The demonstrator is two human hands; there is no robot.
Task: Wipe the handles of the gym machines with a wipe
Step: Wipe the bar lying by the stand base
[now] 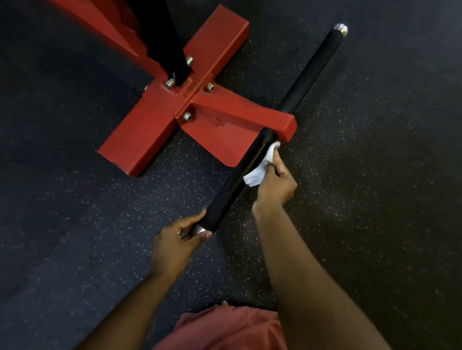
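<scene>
Rubbing a crumpled white wipe (260,167) in the right hand (277,182) along the black foam-covered handle bar (231,188), the person's left hand (179,239) grips its near chrome end, the far half apparently left.

Dark rubber floor (385,164) flecked with pale specks fills the view, lit more brightly toward the centre and falling into shadow at the left and upper right edges.

A dark speckled rubber floor (381,193) is lying underneath everything, and salmon-pink fabric clothing (226,346) is showing at the bottom edge.
</scene>
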